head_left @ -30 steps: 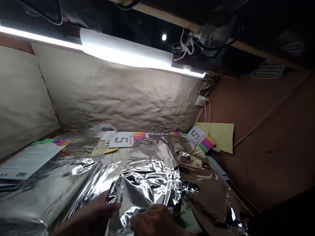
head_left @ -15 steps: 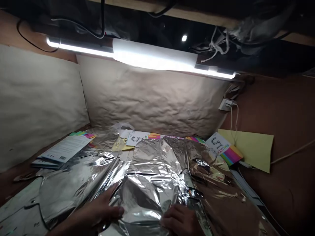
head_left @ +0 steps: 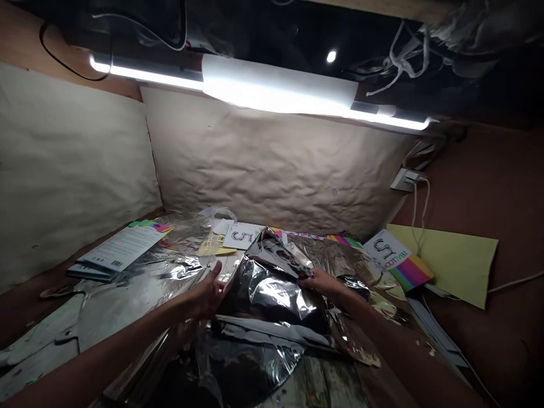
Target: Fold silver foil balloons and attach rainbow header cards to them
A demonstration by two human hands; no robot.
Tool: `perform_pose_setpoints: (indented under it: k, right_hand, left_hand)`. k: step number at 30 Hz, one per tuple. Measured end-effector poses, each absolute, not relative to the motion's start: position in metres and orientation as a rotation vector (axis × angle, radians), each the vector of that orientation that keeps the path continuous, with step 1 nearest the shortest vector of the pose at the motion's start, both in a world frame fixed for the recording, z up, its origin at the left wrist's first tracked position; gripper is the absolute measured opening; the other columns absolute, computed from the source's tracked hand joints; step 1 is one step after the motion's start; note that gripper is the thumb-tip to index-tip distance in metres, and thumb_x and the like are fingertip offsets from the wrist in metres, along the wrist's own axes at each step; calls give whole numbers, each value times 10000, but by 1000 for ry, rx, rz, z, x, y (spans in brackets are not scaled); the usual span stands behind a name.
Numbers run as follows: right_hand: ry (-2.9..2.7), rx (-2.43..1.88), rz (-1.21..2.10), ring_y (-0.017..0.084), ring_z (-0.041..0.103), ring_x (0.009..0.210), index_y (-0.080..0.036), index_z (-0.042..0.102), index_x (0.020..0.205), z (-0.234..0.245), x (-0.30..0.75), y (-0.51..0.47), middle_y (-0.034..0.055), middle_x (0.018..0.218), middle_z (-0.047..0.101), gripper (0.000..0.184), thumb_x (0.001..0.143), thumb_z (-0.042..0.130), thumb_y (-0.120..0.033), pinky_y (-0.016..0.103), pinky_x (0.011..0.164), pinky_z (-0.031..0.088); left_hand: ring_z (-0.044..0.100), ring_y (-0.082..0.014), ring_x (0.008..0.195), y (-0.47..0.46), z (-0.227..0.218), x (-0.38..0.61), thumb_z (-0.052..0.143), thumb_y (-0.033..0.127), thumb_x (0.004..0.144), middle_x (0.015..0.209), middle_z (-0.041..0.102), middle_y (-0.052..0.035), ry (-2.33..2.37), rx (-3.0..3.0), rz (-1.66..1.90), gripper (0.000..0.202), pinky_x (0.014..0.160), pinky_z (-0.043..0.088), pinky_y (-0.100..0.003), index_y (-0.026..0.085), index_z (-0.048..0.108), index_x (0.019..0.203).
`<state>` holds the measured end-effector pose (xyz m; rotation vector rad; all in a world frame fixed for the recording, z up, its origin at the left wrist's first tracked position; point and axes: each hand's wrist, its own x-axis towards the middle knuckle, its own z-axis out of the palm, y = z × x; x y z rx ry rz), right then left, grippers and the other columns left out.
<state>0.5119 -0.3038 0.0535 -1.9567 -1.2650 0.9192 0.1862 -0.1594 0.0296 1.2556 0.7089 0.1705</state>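
Note:
A crumpled sheet of silver foil (head_left: 276,289) is folded up off the worktop between both hands. My left hand (head_left: 209,294) grips its left edge, thumb raised. My right hand (head_left: 323,281) pinches its right upper edge, fingers closed on the foil. More silver foil (head_left: 250,362) lies flat underneath, spreading toward me. Both forearms reach in from the bottom of the view.
White cards printed with a "5" lie at the back (head_left: 243,234) and at the right (head_left: 397,258). A stack of leaflets (head_left: 114,255) sits at the left, a yellow sheet (head_left: 454,260) at the right. A strip light (head_left: 272,93) runs overhead above the brown paper wall.
Both hands have moved forward and lifted the near part of the foil, folding it up and away from me. The camera has tilted and shifted left.

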Motion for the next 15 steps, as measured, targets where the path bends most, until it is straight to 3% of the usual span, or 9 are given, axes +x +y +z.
perform_pose_setpoints:
  k: [2, 4, 5, 7, 9, 10, 12, 15]
  right_hand:
    - [-1223, -2023, 893, 128, 534, 530, -135, 619, 637, 40, 525, -286, -6, 540, 586, 150, 748, 649, -231, 223, 516, 399]
    - [-1197, -2100, 850, 142, 544, 512, -130, 624, 644, 30, 534, -277, 6, 530, 590, 151, 762, 641, -222, 235, 502, 406]
    - [-1197, -2131, 816, 153, 559, 521, -127, 633, 663, 27, 536, -274, 14, 540, 602, 138, 767, 639, -216, 243, 509, 418]
    - [-1221, -2174, 719, 194, 620, 609, -116, 671, 779, 26, 540, -272, 46, 633, 662, 92, 768, 648, -204, 274, 576, 469]
    - [-1249, -2189, 589, 263, 669, 870, -115, 671, 1042, 27, 538, -273, 110, 916, 724, 287, 764, 664, -186, 337, 764, 508]
    - [-1268, -2188, 496, 297, 630, 1054, -127, 619, 1194, 28, 536, -276, 143, 1116, 693, 429, 771, 663, -180, 376, 895, 481]
    - [-1374, -2167, 246, 321, 408, 1356, -157, 451, 1415, 25, 525, -283, 167, 1450, 484, 621, 822, 632, -204, 438, 1108, 319]
    - [-1724, -2108, 26, 301, 176, 1482, -184, 315, 1514, 7, 502, -295, 129, 1597, 269, 652, 923, 539, -344, 479, 1193, 153]
  left_hand:
    - [666, -253, 677, -158, 26, 193, 477, 812, 753, 798, 699, -91, 825, 1338, 158, 975, 692, 529, -398, 95, 433, 1412]
    - [670, -274, 831, -163, 26, 200, 602, 687, 761, 965, 691, -118, 943, 1703, 270, 1015, 803, 514, -430, 131, 229, 1523]
    - [649, -291, 950, -168, 27, 205, 623, 614, 786, 1076, 667, -140, 983, 1948, 376, 976, 881, 488, -450, 157, 203, 1539]
    - [519, -325, 1216, -179, 26, 214, 581, 521, 859, 1326, 554, -158, 964, 2424, 565, 768, 1045, 375, -490, 242, 308, 1520]
    - [333, -336, 1394, -186, 21, 223, 520, 536, 904, 1512, 397, -114, 853, 2751, 613, 606, 1147, 229, -514, 324, 422, 1464]
    - [266, -337, 1436, -188, 16, 228, 504, 578, 903, 1562, 336, -92, 774, 2852, 556, 606, 1169, 177, -517, 341, 436, 1456]
    - [202, -335, 1471, -188, 2, 233, 444, 662, 896, 1606, 266, -78, 617, 2936, 357, 687, 1184, 134, -515, 331, 373, 1494]
    - [160, -333, 1488, -183, -19, 235, 329, 688, 922, 1623, 202, -89, 519, 2890, 113, 743, 1176, 134, -530, 308, 203, 1549]
